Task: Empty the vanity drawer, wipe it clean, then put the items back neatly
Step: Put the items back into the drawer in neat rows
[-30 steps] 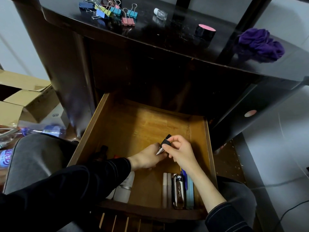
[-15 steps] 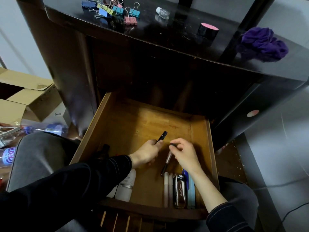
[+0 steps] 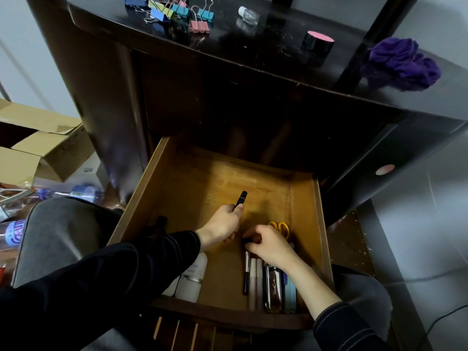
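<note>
Pens [image 3: 253,282] in drawer [image 3: 141,198] front-R (scissors [image 3: 282,228] behind); bottles [image 3: 192,279] front-L; clips [image 3: 177,11] on vanity top [image 3: 253,54].

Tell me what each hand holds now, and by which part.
Left hand grips a black tube by its lower end. Right hand pinches the top end of a slim dark pen.

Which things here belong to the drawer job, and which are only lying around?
Job: drawer; black tube in left hand; slim brush held by right hand; scissors; white bottles; probably binder clips, purple cloth.
Lying about: cardboard boxes; plastic bottles on the floor.
</note>
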A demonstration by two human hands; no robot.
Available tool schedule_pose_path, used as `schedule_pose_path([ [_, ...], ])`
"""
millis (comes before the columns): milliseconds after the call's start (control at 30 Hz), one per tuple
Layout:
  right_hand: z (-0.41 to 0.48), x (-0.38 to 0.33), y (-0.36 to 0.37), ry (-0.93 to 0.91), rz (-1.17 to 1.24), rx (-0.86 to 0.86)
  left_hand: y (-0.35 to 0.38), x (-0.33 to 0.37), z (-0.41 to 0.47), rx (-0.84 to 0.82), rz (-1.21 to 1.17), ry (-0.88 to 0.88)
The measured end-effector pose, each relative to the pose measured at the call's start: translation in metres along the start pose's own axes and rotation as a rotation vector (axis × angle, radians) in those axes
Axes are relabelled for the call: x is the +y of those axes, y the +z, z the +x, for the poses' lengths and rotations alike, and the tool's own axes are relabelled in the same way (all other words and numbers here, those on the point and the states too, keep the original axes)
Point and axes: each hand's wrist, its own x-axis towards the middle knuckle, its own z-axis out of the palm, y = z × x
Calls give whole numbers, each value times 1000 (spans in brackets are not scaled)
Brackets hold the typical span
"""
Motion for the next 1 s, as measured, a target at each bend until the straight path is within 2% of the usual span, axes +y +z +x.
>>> schedule_pose_path([
  [500, 0, -4, 5, 100, -158, -35, 0, 0, -2, -9, 11, 12],
  [1000, -2, -2, 6, 67, -226, -130, 0, 0, -1, 1, 6, -2],
])
